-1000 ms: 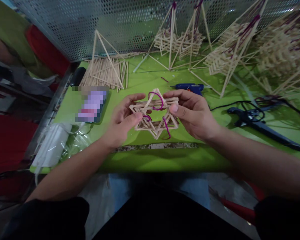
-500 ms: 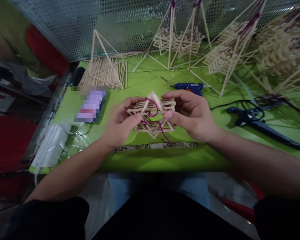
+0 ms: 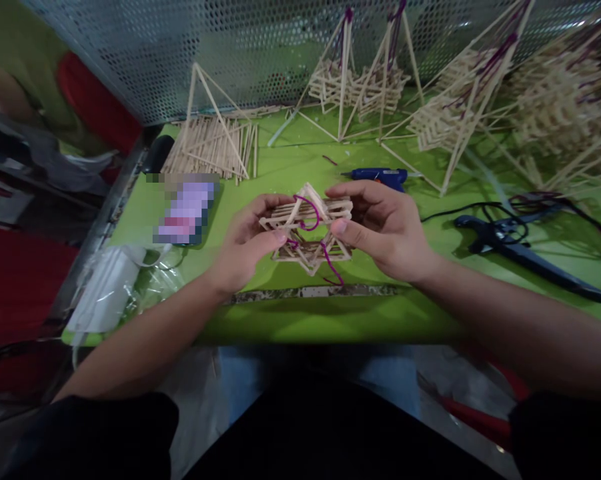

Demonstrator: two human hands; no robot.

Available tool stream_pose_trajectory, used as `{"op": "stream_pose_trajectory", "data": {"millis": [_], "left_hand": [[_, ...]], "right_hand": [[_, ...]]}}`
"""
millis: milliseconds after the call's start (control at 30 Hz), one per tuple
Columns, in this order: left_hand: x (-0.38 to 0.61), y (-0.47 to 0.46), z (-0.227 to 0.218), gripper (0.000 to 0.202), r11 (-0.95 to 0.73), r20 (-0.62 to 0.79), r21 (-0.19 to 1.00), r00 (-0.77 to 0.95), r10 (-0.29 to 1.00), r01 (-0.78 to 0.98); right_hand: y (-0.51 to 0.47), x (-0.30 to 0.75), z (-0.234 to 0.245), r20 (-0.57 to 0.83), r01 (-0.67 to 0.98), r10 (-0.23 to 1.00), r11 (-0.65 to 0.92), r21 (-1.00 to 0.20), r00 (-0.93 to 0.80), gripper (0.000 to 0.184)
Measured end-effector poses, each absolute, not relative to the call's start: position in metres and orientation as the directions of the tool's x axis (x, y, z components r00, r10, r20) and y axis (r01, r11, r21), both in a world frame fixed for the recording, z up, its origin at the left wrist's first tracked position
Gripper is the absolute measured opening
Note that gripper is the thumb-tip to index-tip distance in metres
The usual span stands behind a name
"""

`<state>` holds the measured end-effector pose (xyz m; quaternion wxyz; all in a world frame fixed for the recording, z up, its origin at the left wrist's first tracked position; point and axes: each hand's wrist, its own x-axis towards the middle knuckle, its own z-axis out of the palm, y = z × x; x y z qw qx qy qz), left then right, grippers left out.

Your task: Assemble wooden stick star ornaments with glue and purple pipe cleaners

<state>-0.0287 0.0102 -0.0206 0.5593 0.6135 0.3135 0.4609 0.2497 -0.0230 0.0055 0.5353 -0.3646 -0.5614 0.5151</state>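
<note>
Between both hands is a star-shaped frame of stacked wooden sticks [image 3: 313, 212], with an opening in its middle and purple string hanging from it. My left hand [image 3: 250, 240] grips its left side, thumb on the near face and fingers behind. On the other side my right hand [image 3: 387, 230] holds it the same way, thumb at the right edge. Some fingertips are hidden behind the sticks. Just beyond the frame lies a blue glue gun [image 3: 380, 176] on the green table [image 3: 280, 317].
Loose sticks [image 3: 215, 150] and a stick pyramid stand at the back left. Several hanging stick lanterns [image 3: 445, 123] line the back right. A phone [image 3: 187, 210], a white power strip [image 3: 105, 283], and a black-handled tool [image 3: 535, 257] with cords lie around. A person [image 3: 25, 80] is at far left.
The whole view has shifted slightly. Both hands keep the same hold on the stick frame, and nothing has been let go.
</note>
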Motion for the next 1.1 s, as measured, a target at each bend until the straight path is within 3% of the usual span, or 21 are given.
{"op": "stream_pose_trajectory", "data": {"millis": [433,767,1100], "left_hand": [[-0.022,0.008,-0.01,0.05,-0.101,0.131,0.989,0.343,0.93,-0.106],[-0.022,0.007,-0.016,0.051,-0.151,0.19,0.979,0.35,0.917,-0.135],[-0.027,0.013,-0.022,0.055,-0.158,0.209,0.974,0.372,0.904,-0.162]], "right_hand": [[-0.028,0.249,0.005,0.352,0.018,0.92,0.36,-0.933,-0.173,0.066],[-0.029,0.254,0.002,0.424,0.083,0.882,0.447,-0.891,-0.206,0.061],[-0.023,0.256,-0.001,0.401,0.087,0.896,0.422,-0.902,-0.189,0.07]]}}
